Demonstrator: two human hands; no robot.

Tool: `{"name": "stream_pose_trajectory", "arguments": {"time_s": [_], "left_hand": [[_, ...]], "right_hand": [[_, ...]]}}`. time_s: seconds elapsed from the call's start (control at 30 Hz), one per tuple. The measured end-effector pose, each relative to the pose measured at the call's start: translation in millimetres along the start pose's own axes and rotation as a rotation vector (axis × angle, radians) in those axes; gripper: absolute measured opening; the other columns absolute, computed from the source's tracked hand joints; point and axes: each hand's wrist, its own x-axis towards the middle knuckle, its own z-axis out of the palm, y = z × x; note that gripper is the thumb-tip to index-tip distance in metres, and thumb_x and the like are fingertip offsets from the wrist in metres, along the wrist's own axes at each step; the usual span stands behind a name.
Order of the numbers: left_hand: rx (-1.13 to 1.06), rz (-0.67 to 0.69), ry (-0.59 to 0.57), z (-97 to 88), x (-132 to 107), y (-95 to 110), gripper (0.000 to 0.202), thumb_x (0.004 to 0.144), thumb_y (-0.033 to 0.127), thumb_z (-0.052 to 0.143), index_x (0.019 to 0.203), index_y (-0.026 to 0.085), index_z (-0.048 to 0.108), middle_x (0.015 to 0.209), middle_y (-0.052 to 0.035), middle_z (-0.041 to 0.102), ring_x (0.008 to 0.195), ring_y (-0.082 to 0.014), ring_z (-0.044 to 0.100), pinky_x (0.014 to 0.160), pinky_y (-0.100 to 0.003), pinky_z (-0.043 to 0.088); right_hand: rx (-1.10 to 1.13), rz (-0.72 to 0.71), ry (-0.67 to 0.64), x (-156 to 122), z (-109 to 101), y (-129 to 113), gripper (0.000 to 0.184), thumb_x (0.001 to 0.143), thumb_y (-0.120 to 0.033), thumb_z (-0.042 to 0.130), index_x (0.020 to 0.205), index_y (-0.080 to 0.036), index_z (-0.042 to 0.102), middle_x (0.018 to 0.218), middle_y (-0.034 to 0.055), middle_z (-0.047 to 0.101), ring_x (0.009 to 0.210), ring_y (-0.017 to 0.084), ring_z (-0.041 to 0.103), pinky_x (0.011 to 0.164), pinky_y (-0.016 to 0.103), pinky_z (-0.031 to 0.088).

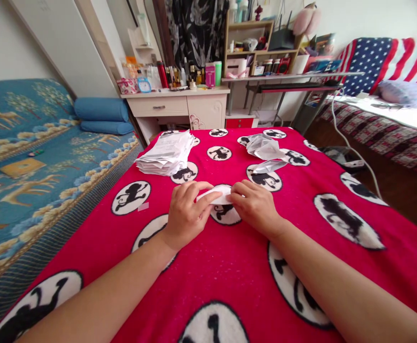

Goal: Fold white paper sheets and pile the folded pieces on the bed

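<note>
Between my two hands is a small folded piece of white paper (221, 194), held just above the red cloth. My left hand (189, 209) pinches its left end between thumb and fingers. At the right end, the curled fingers of my right hand (254, 206) grip it, covering that edge. Beyond my left hand lies a thick, uneven stack of printed paper sheets (167, 151). Past my right hand, several folded white paper pieces (264, 147) sit in a loose heap.
A red cloth with monkey pictures (208, 267) covers the table. A small pale scrap (143, 206) lies left of my hands. A blue patterned sofa (25, 190) runs along the left. Behind stand a white dresser (172, 105) and a desk (287, 76); a bed (390, 128) is right.
</note>
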Motion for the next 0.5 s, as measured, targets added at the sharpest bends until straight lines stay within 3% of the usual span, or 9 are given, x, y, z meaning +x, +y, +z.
{"name": "stream_pose_trajectory", "arguments": {"time_s": [0.13,0.3,0.4,0.5], "left_hand": [[0.003,0.020,-0.124,1.0,-1,-3,0.033,0.082,0.017,0.062,0.114,0.026,0.064,0.113,-0.0051,0.065,0.105,-0.0227,0.054,0.091,-0.041,0.038],[-0.104,-0.010,-0.327,14.3,-8,-15,0.011,0.084,0.024,0.062,0.092,0.023,0.069,0.098,-0.0027,0.069,0.096,-0.0210,0.057,0.083,-0.038,0.040],[-0.209,-0.084,-0.351,21.9,-10,-22,0.012,0.086,0.023,0.059,0.090,0.022,0.070,0.092,-0.0029,0.070,0.088,-0.0184,0.059,0.079,-0.034,0.042],[-0.321,-0.198,-0.314,27.0,-11,-27,0.012,0.087,0.022,0.058,0.086,0.020,0.070,0.089,-0.0041,0.070,0.085,-0.0170,0.060,0.078,-0.031,0.045]], "right_hand": [[0.083,0.007,-0.171,-2,3,0,0.016,0.084,-0.013,0.054,0.076,-0.018,0.067,0.079,0.0039,0.062,0.074,0.016,0.050,0.061,0.030,0.029],[0.375,0.137,-0.262,-5,4,7,0.024,0.073,-0.006,0.053,0.085,-0.018,0.070,0.084,0.0039,0.064,0.082,0.016,0.056,0.066,0.025,0.035],[0.559,0.223,-0.275,-7,7,15,0.024,0.075,-0.008,0.052,0.087,-0.018,0.071,0.084,0.0033,0.066,0.080,0.015,0.058,0.068,0.023,0.038],[0.625,0.388,-0.275,-8,11,20,0.016,0.081,-0.021,0.055,0.084,-0.017,0.071,0.078,0.0024,0.065,0.069,0.013,0.057,0.063,0.023,0.037]]}}
